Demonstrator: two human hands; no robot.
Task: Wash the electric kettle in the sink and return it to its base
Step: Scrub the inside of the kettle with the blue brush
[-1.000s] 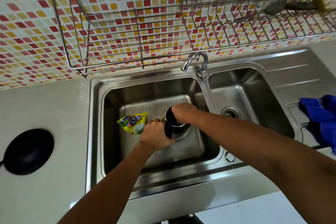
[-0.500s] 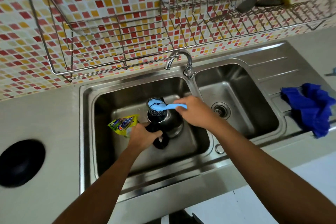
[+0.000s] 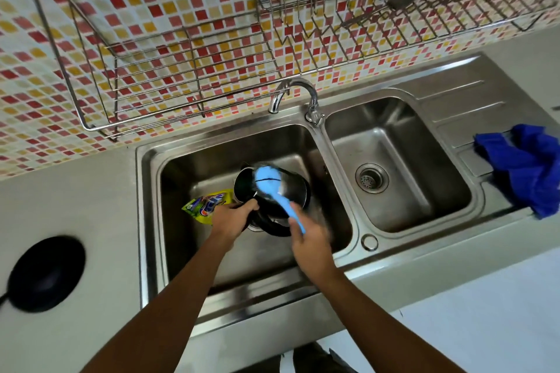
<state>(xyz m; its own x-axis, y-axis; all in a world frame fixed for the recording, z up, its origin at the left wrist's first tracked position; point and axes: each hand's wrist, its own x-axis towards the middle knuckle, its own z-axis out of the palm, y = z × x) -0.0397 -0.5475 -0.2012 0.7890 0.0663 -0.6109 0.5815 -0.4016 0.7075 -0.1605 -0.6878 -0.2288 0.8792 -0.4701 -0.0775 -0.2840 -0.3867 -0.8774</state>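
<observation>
1. Electric kettle [image 3: 295, 191] sits in the left basin of the double sink [image 3: 339, 160], tipped, mouth facing far-left. Probable reason: the tilt exposes the steel wall to the brush and lets runoff fall into the basin.
2. Left hand [image 3: 231, 218] is closed on the kettle's black handle, near-left of the body; judged a steadying grip against the scrub strokes.
3. Right hand [image 3: 309, 239] is wrapped around the handle of a light-blue dish brush [image 3: 268, 180]; brush head lies on the kettle's upper wall. Hand is blurred.
4. Yellow detergent pouch [image 3: 206, 204] lies in the same basin, just left of the kettle, near the left hand.
5. Tap [image 3: 295, 97] spout hangs over the far edge; no water visible.
6. Black kettle base [image 3: 45, 272] waits on the counter, well left; path looks open.
7. Blue cloth [image 3: 527, 166] on the right drainboard; wire rack [image 3: 194, 70] overhead limits lifting height.
</observation>
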